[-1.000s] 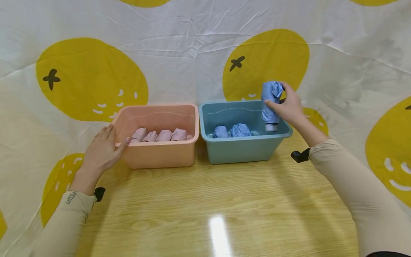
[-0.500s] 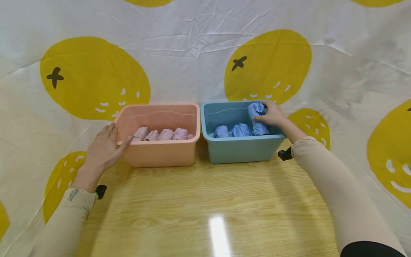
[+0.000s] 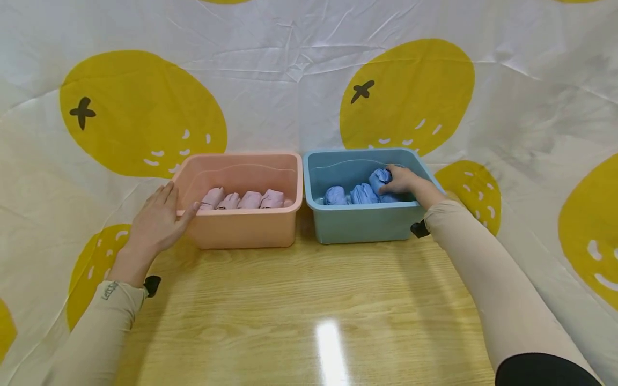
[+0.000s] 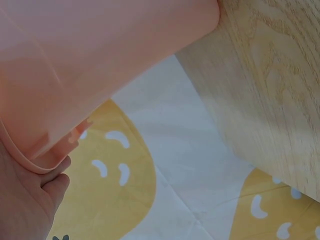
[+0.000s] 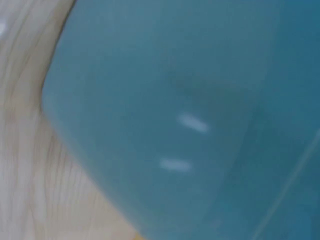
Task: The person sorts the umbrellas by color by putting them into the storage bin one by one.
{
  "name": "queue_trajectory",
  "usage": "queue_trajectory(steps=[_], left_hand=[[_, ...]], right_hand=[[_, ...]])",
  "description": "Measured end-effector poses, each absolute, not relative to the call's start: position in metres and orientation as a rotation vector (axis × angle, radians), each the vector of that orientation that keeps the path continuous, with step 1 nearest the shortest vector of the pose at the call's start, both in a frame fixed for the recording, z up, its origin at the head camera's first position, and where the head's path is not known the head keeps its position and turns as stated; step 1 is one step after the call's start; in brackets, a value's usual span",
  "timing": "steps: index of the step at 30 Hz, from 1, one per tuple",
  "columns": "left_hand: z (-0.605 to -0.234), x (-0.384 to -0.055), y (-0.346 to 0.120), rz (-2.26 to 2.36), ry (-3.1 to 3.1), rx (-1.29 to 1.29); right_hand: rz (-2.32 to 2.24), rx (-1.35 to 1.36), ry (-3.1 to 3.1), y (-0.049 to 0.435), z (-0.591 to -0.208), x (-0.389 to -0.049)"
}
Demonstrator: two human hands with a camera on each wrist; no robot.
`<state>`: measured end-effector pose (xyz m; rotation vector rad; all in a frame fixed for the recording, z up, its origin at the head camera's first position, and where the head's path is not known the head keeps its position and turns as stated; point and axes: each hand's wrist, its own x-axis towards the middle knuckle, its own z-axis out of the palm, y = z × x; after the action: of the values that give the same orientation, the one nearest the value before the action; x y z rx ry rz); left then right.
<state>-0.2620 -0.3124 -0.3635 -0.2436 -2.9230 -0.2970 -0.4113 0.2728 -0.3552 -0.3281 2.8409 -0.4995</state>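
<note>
In the head view my right hand (image 3: 403, 180) reaches into the blue bin (image 3: 359, 225) and grips a blue folded umbrella (image 3: 379, 178) by its upper end. The umbrella leans; its lower part is hidden behind the front wall. Two more blue folded umbrellas lie to its left, the nearer being a crumpled one (image 3: 364, 194). My left hand (image 3: 156, 220) rests on the left rim of the pink bin (image 3: 241, 230), fingers straight, thumb along the front edge. Inside stand several pink folded umbrellas (image 3: 250, 200) in a row. The left wrist view shows fingers (image 4: 57, 185) against the pink rim.
Both bins stand side by side on a wooden table (image 3: 251, 300). Behind them hangs a white cloth (image 3: 270, 107) printed with yellow fruit shapes. In the right wrist view the blue bin's outer wall (image 5: 150, 100) fills most of the picture.
My right hand has moved left and down with the blue umbrella, from above the bin's right end to inside it beside the other blue ones. My left hand has stayed at the pink rim.
</note>
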Motion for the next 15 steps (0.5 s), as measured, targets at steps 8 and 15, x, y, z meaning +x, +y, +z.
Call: queue_trajectory(steps=[8,15], left_hand=[[-0.3618,-0.2623,-0.3105,-0.288,-2.916,-0.24],[-0.3617,-0.2618,-0.3115,-0.306,-2.903,-0.236]], right_hand=[[-0.502,-0.393,2.618,0.2734,-0.3603,-0.4076],[-0.581,-0.347,2.566,0.2685,-0.3581,-0.4059]])
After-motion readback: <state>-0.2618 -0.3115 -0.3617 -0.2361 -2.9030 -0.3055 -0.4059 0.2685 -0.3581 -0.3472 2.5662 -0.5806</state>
